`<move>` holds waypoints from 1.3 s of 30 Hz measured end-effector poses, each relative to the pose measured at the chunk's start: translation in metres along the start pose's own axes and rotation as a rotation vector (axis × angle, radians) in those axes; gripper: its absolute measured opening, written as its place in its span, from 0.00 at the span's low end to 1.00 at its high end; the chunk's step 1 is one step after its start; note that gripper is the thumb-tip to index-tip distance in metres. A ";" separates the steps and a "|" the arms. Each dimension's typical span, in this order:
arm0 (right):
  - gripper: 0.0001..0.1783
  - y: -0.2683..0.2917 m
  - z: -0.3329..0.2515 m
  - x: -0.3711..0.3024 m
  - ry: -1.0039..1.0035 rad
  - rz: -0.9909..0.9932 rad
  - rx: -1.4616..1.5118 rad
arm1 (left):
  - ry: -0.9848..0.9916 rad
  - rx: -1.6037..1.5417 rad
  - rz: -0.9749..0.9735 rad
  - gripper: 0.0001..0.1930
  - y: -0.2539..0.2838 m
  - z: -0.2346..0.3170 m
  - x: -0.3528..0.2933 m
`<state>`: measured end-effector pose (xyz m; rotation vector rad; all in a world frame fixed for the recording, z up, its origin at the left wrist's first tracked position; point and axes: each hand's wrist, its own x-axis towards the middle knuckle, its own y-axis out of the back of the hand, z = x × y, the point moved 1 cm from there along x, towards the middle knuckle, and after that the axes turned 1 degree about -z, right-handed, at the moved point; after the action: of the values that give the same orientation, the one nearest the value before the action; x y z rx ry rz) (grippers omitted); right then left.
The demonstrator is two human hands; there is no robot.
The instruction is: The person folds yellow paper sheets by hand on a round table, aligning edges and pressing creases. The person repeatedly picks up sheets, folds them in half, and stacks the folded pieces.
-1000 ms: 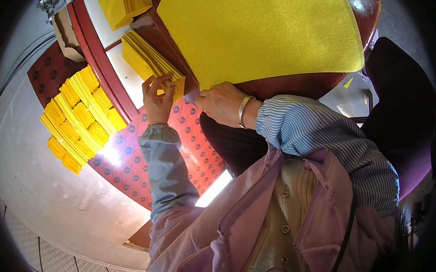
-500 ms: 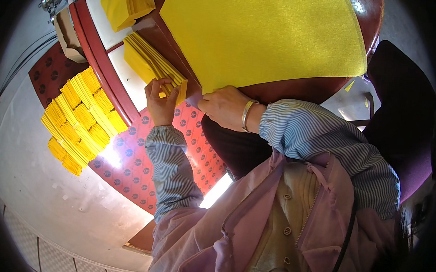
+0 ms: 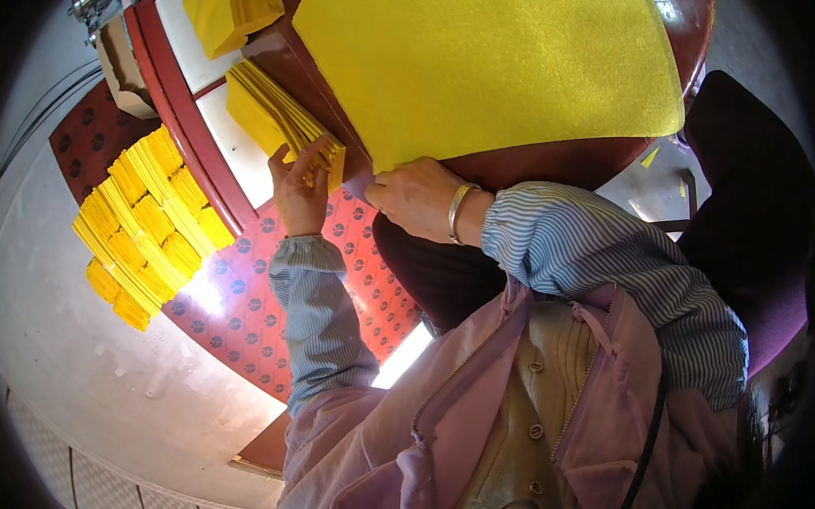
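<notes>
A large yellow felt-like sheet lies across the dark red table. My right hand, with a bangle at its wrist, is closed at the sheet's near left corner; its fingertips are partly hidden. To the left, a stack of folded yellow pieces lies at a slant, its folded layers showing along one side. My left hand is at that stack's near end, fingers apart, with the fingertips touching the layers.
Another folded yellow stack sits farther back. Bundled yellow pieces are piled on a red patterned sheet at the left. A cardboard box stands at the far left, and a dark chair at the right.
My left hand's fingers have spread from a curled pinch, one now stretching over the folded stack's end. My right hand stays at the sheet's corner. The whole view has shifted slightly.
</notes>
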<state>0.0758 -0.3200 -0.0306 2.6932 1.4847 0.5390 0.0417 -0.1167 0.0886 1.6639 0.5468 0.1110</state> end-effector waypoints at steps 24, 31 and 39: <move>0.06 -0.004 0.001 0.001 0.002 -0.004 -0.003 | 0.007 0.133 0.164 0.20 -0.016 0.013 0.007; 0.07 0.001 -0.002 0.003 -0.009 -0.061 -0.032 | -0.091 0.206 0.231 0.18 -0.020 0.008 0.008; 0.08 -0.005 -0.001 0.001 -0.004 -0.016 -0.027 | -0.042 0.156 0.183 0.17 -0.021 0.005 0.006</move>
<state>0.0716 -0.3164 -0.0301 2.6580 1.4863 0.5487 0.0427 -0.1170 0.0661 1.8631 0.3781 0.1702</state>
